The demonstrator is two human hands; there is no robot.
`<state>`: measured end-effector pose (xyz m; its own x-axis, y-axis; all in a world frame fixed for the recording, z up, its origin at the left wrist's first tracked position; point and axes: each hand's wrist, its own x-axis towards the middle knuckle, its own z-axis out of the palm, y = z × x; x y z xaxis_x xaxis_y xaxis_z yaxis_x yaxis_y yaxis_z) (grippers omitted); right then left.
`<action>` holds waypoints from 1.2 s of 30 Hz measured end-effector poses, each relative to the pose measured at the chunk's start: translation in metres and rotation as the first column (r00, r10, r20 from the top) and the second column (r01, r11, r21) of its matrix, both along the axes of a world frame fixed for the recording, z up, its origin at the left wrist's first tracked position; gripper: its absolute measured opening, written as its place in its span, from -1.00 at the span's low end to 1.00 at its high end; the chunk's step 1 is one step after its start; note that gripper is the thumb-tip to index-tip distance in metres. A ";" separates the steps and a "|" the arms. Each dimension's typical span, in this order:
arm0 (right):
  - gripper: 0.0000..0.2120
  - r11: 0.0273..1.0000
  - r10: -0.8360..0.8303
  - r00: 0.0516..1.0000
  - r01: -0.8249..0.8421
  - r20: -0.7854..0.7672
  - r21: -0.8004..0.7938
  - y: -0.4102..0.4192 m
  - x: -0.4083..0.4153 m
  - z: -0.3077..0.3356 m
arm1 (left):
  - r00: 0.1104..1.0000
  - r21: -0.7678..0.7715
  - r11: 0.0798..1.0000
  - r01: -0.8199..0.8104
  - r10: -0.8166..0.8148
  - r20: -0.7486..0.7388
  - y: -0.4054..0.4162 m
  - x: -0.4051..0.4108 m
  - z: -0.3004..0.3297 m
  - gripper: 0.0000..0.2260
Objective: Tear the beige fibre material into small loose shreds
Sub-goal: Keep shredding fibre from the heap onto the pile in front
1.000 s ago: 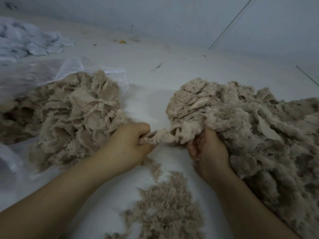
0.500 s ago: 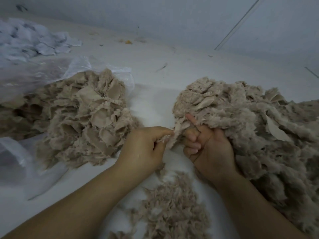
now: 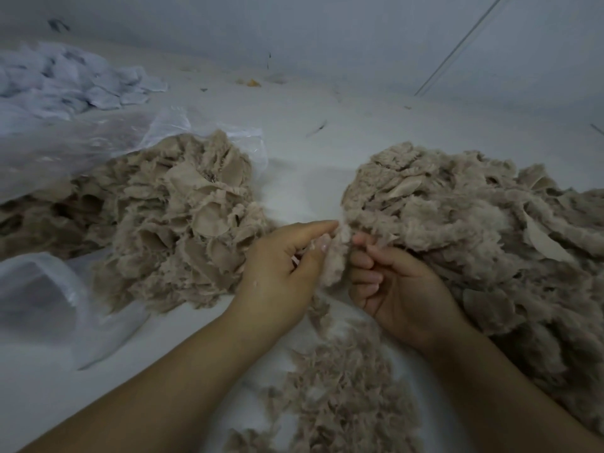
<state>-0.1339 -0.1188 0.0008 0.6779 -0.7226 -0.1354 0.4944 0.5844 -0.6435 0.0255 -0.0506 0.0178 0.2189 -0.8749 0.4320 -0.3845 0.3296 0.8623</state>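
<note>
A small tuft of beige fibre (image 3: 335, 256) hangs between my two hands at the centre. My left hand (image 3: 281, 273) pinches its left side with thumb and forefinger. My right hand (image 3: 392, 289) holds its right side with curled fingers. The tuft joins the big beige fibre heap (image 3: 474, 230) on the right. A second beige heap (image 3: 170, 223) lies to the left, partly on clear plastic. Small loose shreds (image 3: 340, 397) are scattered on the white surface just below my hands.
A clear plastic bag (image 3: 75, 148) spreads at the left, with another fold (image 3: 49, 305) near my left forearm. Pale blue-white scraps (image 3: 68, 80) lie at the far left back. The white surface (image 3: 300, 152) meets a grey wall behind.
My hands have come together from a stretched pull. The strand that was drawn taut between them a second ago is now a short tuft held upright by both hands.
</note>
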 end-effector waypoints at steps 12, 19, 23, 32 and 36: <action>-0.82 0.991 -0.026 0.966 -0.009 -0.258 -0.131 0.005 0.005 0.000 | 0.938 -0.160 0.979 0.128 -0.067 0.340 0.004 -0.006 -0.013 -0.93; -0.88 0.999 -0.017 0.987 0.024 -0.163 0.044 0.001 0.004 -0.002 | 0.997 -0.033 0.997 -0.074 0.072 -0.039 0.001 0.000 -0.020 -0.85; -0.88 0.999 -0.027 0.988 0.033 -0.153 0.037 0.001 0.004 -0.003 | 0.980 -0.034 0.986 -0.162 0.157 -0.125 0.000 0.007 -0.018 -0.79; -0.38 0.985 -0.124 0.948 0.152 -0.294 0.075 0.006 0.003 0.000 | 0.960 -0.081 0.961 -0.265 0.254 -0.118 0.002 0.010 -0.014 -0.78; -0.12 0.992 -0.066 0.951 0.095 -0.303 0.081 0.007 0.005 -0.003 | 0.956 -0.122 0.949 -0.292 0.287 -0.055 0.002 0.010 -0.014 -0.79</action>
